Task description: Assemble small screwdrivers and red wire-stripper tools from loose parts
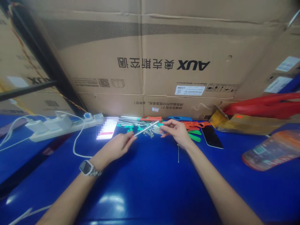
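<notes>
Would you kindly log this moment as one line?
left hand: holds metal tube; right hand: at green piece near tube's end; dark-screened phone: at right

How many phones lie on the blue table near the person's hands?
2: a lit phone left of the left hand; a dark phone right of the right hand. Any under the loose parts would be hidden.

Room over near tabletop (150,184), carton (150,40) behind
</notes>
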Available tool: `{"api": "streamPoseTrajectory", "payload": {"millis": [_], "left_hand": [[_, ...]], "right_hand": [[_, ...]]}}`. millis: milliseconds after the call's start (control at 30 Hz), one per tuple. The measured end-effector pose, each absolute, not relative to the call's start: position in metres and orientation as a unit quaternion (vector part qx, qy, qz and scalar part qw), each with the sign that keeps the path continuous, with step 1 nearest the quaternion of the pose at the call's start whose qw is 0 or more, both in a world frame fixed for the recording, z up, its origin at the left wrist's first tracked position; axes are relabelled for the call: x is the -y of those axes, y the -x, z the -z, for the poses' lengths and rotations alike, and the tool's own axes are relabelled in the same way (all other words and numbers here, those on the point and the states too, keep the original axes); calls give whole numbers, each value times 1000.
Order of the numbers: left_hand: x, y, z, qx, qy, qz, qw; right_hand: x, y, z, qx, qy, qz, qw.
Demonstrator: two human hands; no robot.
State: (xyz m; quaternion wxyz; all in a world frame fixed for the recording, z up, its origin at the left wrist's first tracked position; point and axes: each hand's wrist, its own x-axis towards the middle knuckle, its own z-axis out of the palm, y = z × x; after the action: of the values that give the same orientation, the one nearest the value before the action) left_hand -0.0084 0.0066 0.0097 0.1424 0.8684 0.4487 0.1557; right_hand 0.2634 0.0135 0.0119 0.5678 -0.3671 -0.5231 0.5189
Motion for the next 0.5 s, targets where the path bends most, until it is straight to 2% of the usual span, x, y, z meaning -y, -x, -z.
{"api": "streamPoseTrajectory", "payload": {"millis": [267,500], "left_hand": [[-3,6,-10,-444,-876,-137,126],[0,-1,-10,-443,-882,-117,114]], "right_hand": [[-16,-266,-11,489,366,-517,599],[-12,-255,-8,545,381,-480,572]]}}
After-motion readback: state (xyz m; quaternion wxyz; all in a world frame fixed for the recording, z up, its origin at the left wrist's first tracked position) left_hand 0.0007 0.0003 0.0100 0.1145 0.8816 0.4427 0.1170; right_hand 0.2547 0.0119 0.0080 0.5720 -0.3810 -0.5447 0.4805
